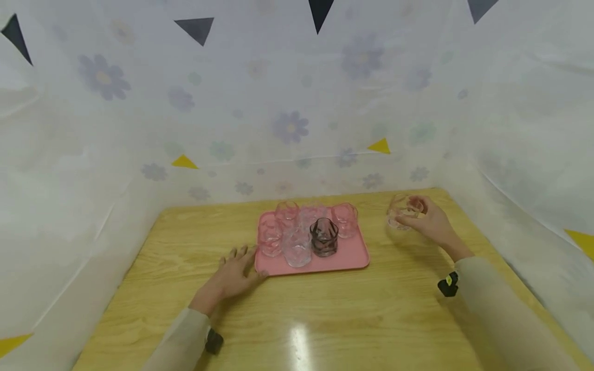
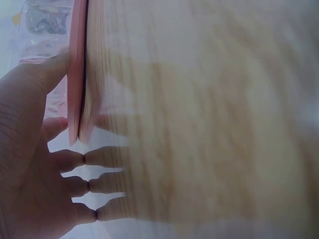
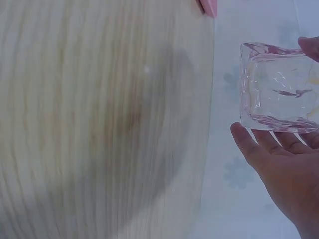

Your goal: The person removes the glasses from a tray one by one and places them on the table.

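My right hand (image 1: 432, 225) grips a faintly pink see-through glass (image 1: 395, 217) to the right of the tray. In the right wrist view this glass (image 3: 279, 92) is held above the tabletop, thumb on one side and fingers on the other. At the near left corner of a pink tray (image 1: 348, 257) rests my left hand (image 1: 234, 276), fingers spread. Its thumb touches the tray rim (image 2: 76, 74) in the left wrist view, and several fingertips meet the table. Standing on the tray are a dark grey glass (image 1: 325, 246), a clear glass (image 1: 297, 253) and several pink-tinted glasses (image 1: 345, 219).
The wooden table (image 1: 352, 319) carries the tray near its far edge. Flower-patterned white sheeting (image 1: 250, 103) hangs behind the table and along both sides. Yellow triangles (image 1: 380, 146) and dark triangles (image 1: 197, 30) mark the sheeting.
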Available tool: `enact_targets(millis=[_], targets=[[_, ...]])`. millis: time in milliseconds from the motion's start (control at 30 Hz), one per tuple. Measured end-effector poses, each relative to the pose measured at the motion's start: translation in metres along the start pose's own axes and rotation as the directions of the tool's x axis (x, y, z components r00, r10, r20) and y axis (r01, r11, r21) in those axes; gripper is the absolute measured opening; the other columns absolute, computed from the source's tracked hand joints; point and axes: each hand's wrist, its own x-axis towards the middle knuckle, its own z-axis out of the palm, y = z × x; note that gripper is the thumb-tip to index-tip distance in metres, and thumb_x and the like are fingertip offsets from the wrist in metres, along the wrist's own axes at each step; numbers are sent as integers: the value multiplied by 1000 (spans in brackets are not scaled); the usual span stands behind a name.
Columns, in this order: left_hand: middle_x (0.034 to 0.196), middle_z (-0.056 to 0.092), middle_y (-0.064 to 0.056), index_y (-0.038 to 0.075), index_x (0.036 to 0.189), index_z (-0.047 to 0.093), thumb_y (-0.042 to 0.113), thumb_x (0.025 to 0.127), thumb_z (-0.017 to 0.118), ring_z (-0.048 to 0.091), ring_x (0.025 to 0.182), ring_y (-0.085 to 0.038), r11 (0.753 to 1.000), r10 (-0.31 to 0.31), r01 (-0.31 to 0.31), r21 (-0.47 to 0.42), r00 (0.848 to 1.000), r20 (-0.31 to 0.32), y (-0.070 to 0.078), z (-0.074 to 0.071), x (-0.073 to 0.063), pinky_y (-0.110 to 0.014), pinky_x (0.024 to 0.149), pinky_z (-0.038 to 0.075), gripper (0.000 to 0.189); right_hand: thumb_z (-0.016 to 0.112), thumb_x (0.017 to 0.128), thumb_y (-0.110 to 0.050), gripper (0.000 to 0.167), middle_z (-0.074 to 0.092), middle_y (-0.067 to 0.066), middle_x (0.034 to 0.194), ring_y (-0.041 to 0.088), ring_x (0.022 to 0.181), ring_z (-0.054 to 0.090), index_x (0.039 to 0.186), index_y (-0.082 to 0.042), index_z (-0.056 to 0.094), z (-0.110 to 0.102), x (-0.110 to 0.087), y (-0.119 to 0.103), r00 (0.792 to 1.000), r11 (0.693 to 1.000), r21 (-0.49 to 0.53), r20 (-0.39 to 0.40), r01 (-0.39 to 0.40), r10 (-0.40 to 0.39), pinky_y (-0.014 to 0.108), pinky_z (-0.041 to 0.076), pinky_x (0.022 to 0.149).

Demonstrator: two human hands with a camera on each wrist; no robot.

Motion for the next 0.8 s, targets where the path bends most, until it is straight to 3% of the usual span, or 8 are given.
enact_targets(millis=[367, 800], targets=[[168, 27, -33, 10, 167, 31, 59, 102, 58, 19, 155, -62, 1000, -9, 9, 5, 1000, -6, -1, 1, 1, -83, 121, 11, 85, 71, 99, -49, 86, 42, 29, 153, 47, 136, 43, 159, -1, 33, -17, 10, 24, 995, 1000, -3, -101, -24, 23, 59, 46, 97], [169, 26, -31, 10, 167, 30, 60, 102, 57, 19, 154, -62, 1000, -7, 7, 0, 1000, 1, -3, 1, 2, -83, 121, 11, 86, 70, 98, -52, 99, 33, 33, 163, 55, 143, 35, 165, 1, 20, -34, 16, 51, 988, 995, 2, -117, -99, 99, 72, 39, 106]])
